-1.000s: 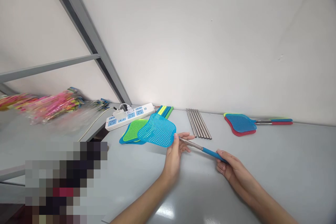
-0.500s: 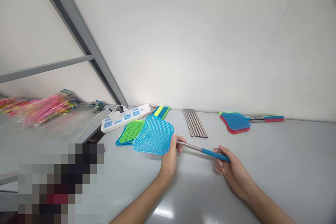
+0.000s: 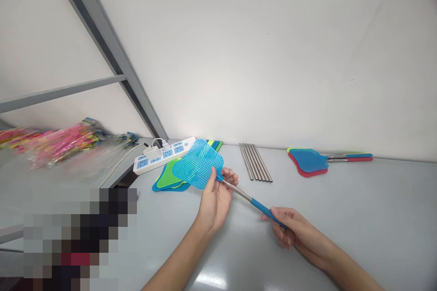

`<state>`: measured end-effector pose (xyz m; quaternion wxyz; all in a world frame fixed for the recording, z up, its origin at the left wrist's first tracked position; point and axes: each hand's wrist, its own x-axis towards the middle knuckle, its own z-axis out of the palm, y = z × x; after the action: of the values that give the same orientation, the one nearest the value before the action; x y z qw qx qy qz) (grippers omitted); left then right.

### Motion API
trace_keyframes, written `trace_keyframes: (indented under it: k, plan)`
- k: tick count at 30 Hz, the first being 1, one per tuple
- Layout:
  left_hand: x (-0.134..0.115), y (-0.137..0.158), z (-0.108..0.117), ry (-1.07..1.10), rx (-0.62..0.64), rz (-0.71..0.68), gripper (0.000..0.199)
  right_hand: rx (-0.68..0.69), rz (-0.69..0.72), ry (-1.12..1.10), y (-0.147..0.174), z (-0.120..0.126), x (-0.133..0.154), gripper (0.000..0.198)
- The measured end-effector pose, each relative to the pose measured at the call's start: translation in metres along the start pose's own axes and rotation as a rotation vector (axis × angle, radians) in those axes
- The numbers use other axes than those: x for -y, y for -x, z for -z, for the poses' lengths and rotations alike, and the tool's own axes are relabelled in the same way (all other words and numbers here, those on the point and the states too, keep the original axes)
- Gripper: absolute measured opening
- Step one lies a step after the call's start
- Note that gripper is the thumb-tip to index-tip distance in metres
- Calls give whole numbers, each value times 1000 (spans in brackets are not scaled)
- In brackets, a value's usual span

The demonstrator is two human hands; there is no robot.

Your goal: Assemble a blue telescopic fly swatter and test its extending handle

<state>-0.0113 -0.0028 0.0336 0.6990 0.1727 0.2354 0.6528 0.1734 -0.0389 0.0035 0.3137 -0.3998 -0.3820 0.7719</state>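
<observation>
A blue fly swatter with a mesh head, a metal shaft and a blue grip is held above the table between both hands. My left hand holds it at the neck, thumb against the lower edge of the head. Around the blue grip, near its end, my right hand is closed. Behind the held head lie green and blue swatter heads, partly covered by it. Metal tubes rest in a row beyond my hands.
Finished-looking swatters in blue, red and yellow-green lie stacked at the right. A white power strip with plugs sits at the left, near coloured grips. Pink and yellow bagged items lie farther left beside a grey metal frame.
The swatter has tilted, its grip end coming lower and nearer. My right hand moved down and now grips from above; my left hand's fingers have loosened and turned palm-up at the neck.
</observation>
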Motion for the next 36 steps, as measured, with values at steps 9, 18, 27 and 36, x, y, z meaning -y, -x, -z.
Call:
trace_keyframes:
  k: [9,18,27,36]
  plan:
    - [19,3,9,128,-56,56,31,11,-88,89,2,-3,-3,37]
    - [13,12,-3,134,-33,39,35,57,-131,-144,3,-9,-9,31]
    - [7,16,-7,100,-5,49,35,43,-283,-275,5,-11,-10,34]
    - [8,16,-5,114,9,49,35,34,-295,-300,4,-7,-10,32]
